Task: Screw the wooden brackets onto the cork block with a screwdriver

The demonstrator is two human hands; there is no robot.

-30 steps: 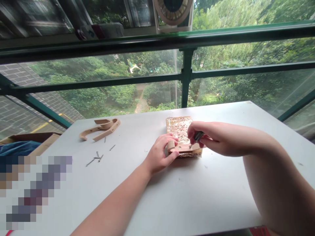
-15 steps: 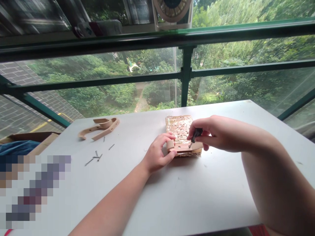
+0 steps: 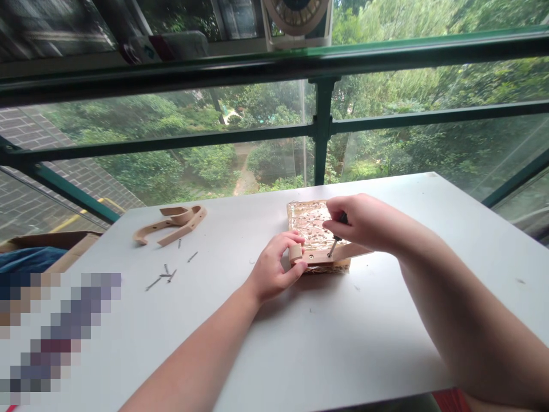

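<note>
Beside the tabletop's [image 3: 240, 366] left edge stands a cardboard box [image 3: 81, 243], its flap raised, with blue cloth [image 3: 32, 257] inside; nothing else in it can be made out. A pixelated patch hides whatever is near that edge.

By the far left corner lie curved wooden pieces [image 3: 187, 230] with holes, set apart. Just nearer than these are loose screws [image 3: 193, 257], some touching one another, none in use.

Right of the middle, nearer the far edge than the near edge, a block [image 3: 306, 220] in shiny wrapping lies flat, its upper face dotted with holes. Across its near side lies a wooden strip [image 3: 319, 257] with a curled left end. The left hand [image 3: 274, 269] grips that end, fingers closed around the curl. The strip's left hole seems already filled by a screw head; the next is being worked, apparently unfinished.

There the screwdriver [image 3: 333, 246] meets the strip, tilted, its handle closed in the right hand [image 3: 355, 217], which partly covers the strip's right end.
</note>
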